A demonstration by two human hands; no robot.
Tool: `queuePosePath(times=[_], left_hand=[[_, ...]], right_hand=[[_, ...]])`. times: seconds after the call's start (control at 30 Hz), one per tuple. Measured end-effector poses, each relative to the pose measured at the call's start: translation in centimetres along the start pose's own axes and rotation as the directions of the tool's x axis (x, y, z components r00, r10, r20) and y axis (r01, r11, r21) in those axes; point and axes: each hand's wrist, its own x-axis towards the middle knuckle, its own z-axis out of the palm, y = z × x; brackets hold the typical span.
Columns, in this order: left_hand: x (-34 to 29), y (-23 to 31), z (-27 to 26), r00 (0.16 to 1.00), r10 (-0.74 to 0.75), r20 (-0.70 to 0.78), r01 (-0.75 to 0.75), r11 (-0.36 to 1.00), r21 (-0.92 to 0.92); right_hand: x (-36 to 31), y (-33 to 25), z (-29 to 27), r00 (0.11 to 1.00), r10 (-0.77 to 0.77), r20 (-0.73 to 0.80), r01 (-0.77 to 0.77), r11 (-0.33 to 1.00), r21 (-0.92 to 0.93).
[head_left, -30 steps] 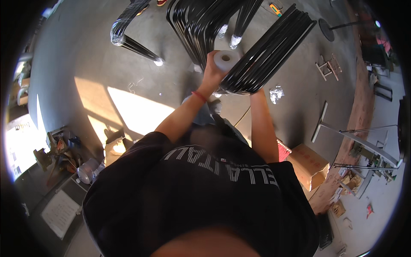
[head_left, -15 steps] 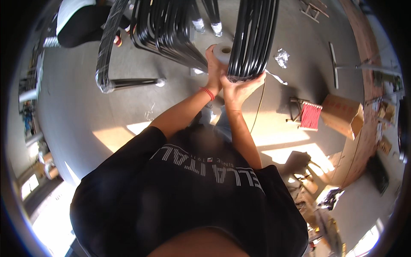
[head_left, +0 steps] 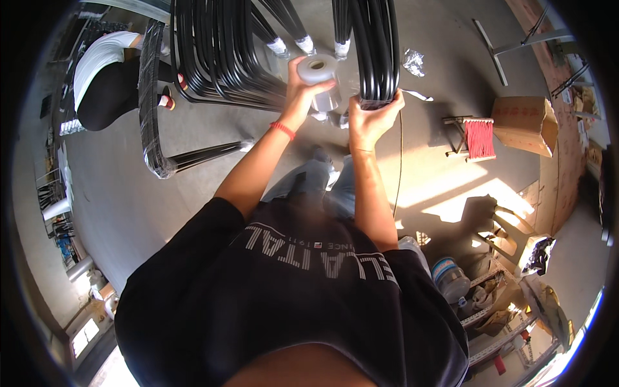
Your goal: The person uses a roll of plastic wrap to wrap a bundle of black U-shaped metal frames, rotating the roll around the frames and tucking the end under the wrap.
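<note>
My left hand, with a red bracelet at the wrist, is closed around a roll of clear stretch film. The roll stands nearly upright, its core hole showing on top. My right hand grips the wrapped lower end of a bundle of bent black metal tubes, thumb and fingers at its sides. Film covers that end of the bundle. A gap lies between the roll and the bundle. Left of the roll hangs or stands a larger row of bent black tubes; what supports it is out of sight.
At the left a co-worker bends over beside a film-wrapped tube frame. Rightward are a red-seated folding stool, a cardboard box and crumpled film on the floor. A shelf rack stands near my right side.
My hands have moved apart: the film roll has gone left, away from the bundle's end. My right hand still holds the bundle. The whole view has shifted, showing more of the co-worker.
</note>
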Motion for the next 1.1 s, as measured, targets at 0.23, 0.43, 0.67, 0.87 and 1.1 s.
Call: queuePosePath(times=[0.23, 0.43, 0.67, 0.87, 1.1], left_hand=[[-5.9, 2.9, -3.6, 0.999, 0.03, 0.041, -0.029, 1.0, -0.007], [-12.6, 10.2, -0.1, 0.873, -0.094, 0.478, 0.149, 0.986, -0.08], [-6.7, 6.6, 5.5, 0.844, 0.095, 0.528, -0.109, 0.994, -0.005], [-6.4, 7.2, 6.2, 0.841, 0.093, 0.534, -0.076, 0.996, -0.054], [-6.6, 8.2, 5.8, 0.878, 0.042, 0.477, -0.016, 0.998, -0.058]], right_hand=[[-0.6, 0.9, 0.3, 0.997, 0.059, 0.054, -0.06, 0.998, 0.021], [-1.4, 0.5, 1.3, 0.988, 0.128, 0.091, -0.14, 0.98, 0.141], [-2.7, 0.7, -1.5, 0.983, -0.075, 0.168, 0.056, 0.992, 0.113], [-2.5, 1.7, -2.4, 0.949, -0.149, 0.278, 0.105, 0.98, 0.167], [-2.0, 0.3, -3.2, 0.899, -0.195, 0.392, 0.084, 0.955, 0.284]])
